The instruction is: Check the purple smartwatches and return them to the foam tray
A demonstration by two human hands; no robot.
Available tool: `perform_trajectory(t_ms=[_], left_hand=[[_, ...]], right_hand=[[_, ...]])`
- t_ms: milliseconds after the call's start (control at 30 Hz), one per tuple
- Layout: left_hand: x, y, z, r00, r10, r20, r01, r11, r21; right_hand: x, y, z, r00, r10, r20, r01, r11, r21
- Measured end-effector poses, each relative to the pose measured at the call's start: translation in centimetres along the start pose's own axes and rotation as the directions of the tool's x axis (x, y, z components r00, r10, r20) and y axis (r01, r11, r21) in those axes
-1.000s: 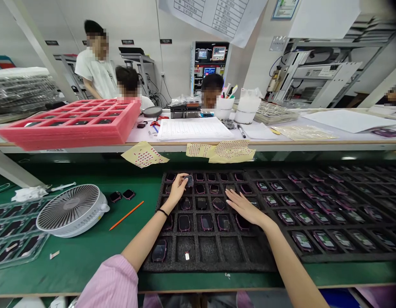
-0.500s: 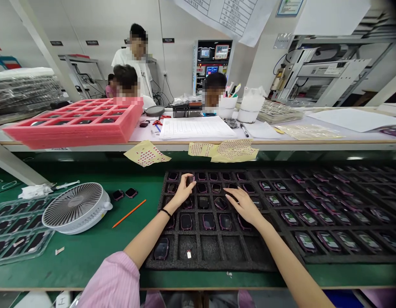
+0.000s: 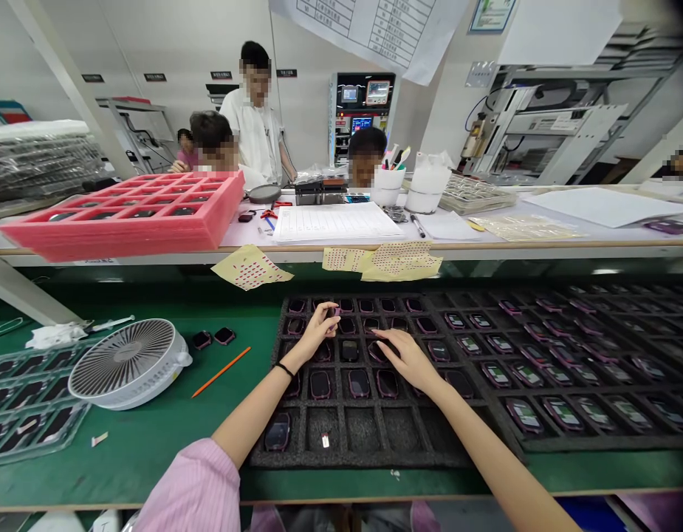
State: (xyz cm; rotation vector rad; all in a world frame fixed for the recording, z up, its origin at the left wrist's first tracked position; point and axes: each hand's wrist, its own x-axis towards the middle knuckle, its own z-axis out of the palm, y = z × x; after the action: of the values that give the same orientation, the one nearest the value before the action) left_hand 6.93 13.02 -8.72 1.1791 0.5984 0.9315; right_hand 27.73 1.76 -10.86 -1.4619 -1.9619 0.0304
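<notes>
"Is light spreading evenly?"

"No, the white wall (image 3: 313,111) is shining while the shelf (image 3: 512,253) is shading the back of the green bench (image 3: 153,451)."

"And sharpness?"

"Pixel blocks are masking co-workers' faces (image 3: 256,85), edges are stretching, blackness is filling the top right corner."

"What is the left hand (image 3: 317,334) doing?"

"It is pinching a purple-edged watch (image 3: 336,311) over the black tray (image 3: 341,457)."

"And the right hand (image 3: 408,360)?"

"It is hovering over or touching the middle cells; the angle is hiding which."

"And farther left?"

"A fan (image 3: 125,362) is standing on the green table (image 3: 158,458), and an orange stick (image 3: 221,372) is lying beside it."
</notes>
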Motion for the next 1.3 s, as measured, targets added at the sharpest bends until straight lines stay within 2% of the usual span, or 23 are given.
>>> perform_trajectory(t_ms=[367,633,833,1033,1167,1300], left_hand=[[0.4,-0.2,-0.2,0.999,-0.045,0.019,0.046,0.997,-0.066],[0.3,0.0,-0.1,0.998,-0.046,0.037,0.047,0.998,-0.031],[0.3,-0.4,-0.4,0.999,0.006,0.034,-0.009,0.996,0.09],[0.3,-1.2,-0.7,0.986,0.163,0.022,-0.163,0.948,0.274],[0.4,-1.6,-1.1,0.981,0.176,0.076,-0.192,0.915,0.356],[0.4,-1.8,-1.4,0.978,0.188,0.085,-0.206,0.884,0.42]], right_hand=[[-0.2,0.2,0.1,1.0,0.008,0.007,-0.008,1.0,0.029],[-0.2,0.1,-0.1,0.999,0.029,0.035,-0.03,0.999,0.039],[-0.3,0.1,-0.1,0.999,0.026,0.025,-0.027,0.999,0.036],[-0.3,0.1,-0.2,1.0,0.022,0.02,-0.022,0.999,0.025],[-0.3,0.1,-0.3,1.0,0.016,0.015,-0.016,1.0,0.022],[-0.3,0.0,-0.3,1.0,0.022,0.018,-0.022,1.0,0.022]])
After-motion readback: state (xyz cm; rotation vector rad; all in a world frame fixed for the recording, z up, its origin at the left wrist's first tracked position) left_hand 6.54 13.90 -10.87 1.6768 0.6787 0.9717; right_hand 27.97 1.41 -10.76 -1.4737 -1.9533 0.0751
